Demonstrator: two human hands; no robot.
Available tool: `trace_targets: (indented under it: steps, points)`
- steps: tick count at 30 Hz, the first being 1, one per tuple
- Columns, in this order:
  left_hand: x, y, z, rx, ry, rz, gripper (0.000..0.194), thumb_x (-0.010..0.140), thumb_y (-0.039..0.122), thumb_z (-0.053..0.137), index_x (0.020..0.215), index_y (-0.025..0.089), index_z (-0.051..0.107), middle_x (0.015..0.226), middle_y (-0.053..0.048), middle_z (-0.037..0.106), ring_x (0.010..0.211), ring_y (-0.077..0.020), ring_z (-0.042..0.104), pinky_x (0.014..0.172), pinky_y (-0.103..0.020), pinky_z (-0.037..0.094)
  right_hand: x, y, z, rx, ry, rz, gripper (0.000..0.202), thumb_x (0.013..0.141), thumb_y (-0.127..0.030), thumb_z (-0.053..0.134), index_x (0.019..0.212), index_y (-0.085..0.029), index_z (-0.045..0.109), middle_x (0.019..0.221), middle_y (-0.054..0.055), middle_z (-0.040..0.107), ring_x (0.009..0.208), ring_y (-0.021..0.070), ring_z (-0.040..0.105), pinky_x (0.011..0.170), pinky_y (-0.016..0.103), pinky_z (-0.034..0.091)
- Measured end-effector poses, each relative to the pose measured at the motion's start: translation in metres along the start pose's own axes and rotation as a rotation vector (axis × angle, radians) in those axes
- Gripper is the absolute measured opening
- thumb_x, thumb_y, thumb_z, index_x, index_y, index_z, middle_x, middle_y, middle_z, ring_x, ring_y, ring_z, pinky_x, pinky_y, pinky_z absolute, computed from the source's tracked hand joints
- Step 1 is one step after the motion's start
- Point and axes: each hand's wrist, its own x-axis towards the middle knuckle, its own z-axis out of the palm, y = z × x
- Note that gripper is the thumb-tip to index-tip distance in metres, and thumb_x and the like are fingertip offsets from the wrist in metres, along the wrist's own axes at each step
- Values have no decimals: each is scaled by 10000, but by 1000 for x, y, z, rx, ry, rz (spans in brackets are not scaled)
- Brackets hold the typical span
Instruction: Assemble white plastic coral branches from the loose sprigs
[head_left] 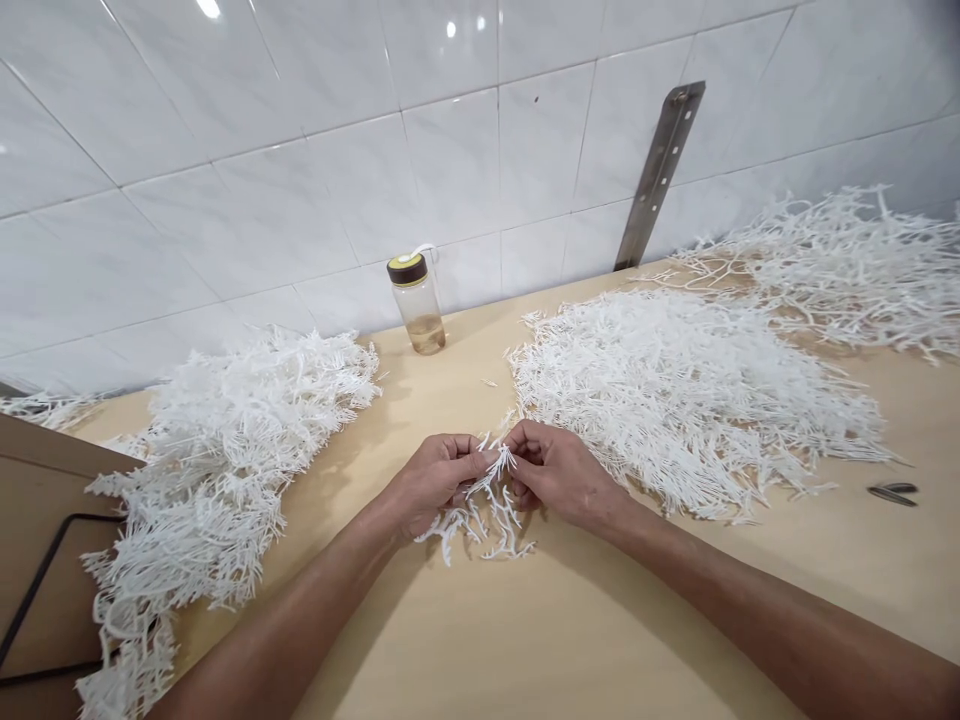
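Observation:
Close together near the middle of the table, my left hand [439, 478] and my right hand [555, 468] both pinch a white branched piece [491, 490]. Its thin forked twigs hang down between and below my fingers. Thumb and forefinger are pressed together on each hand. To the right of my right hand lies a large heap of thin white sprigs [675, 390]. A heap of fuller white branched pieces [247, 440] spreads along the left side.
A bottle with yellowish liquid [422, 305] stands near the tiled wall. A metal bracket [661, 175] rises behind the table [480, 650]. More white branches [862, 265] lie back right, small snips [892, 494] at right. A brown box [52, 510] is at left.

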Motion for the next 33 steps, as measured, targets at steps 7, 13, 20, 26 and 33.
trace_targets:
  steps: [7, 13, 20, 26, 33]
  points:
    - [6, -7, 1, 129, 175, 141, 412, 676, 501, 784, 724, 144, 583, 587, 34, 516, 489, -66, 414, 469, -199, 299, 0, -6, -10, -42, 77, -30, 172, 819, -336, 644, 895, -183, 652, 661, -17, 627, 482, 136, 646, 442, 250, 569]
    - [6, -8, 1, 139, 192, 162, 427, 669, 524, 778, 730, 144, 591, 585, 30, 522, 492, -76, 435, 472, -205, 321, -5, -6, -10, -124, 130, -74, 208, 852, -395, 629, 896, -193, 648, 658, -5, 637, 512, 156, 672, 458, 256, 576]
    - [2, -6, 5, 100, 173, 155, 441, 654, 535, 791, 725, 146, 597, 567, 33, 516, 469, -77, 440, 463, -212, 335, -6, -13, -9, -51, 25, -1, 295, 859, -465, 631, 913, -176, 659, 637, 0, 661, 490, 146, 662, 457, 242, 540]
    - [1, -5, 7, 108, 178, 159, 437, 657, 533, 794, 730, 142, 613, 580, 24, 535, 480, -78, 442, 473, -213, 352, -1, -9, -16, 41, -83, 104, 328, 838, -465, 675, 950, -157, 665, 678, 9, 674, 520, 121, 661, 449, 187, 443]
    - [3, -6, 3, 177, 183, 192, 430, 662, 539, 776, 709, 143, 614, 588, 21, 526, 506, -88, 432, 482, -215, 333, 1, -6, -20, -12, -150, 94, 328, 860, -485, 639, 860, -157, 652, 671, 10, 661, 546, 130, 661, 483, 211, 454]
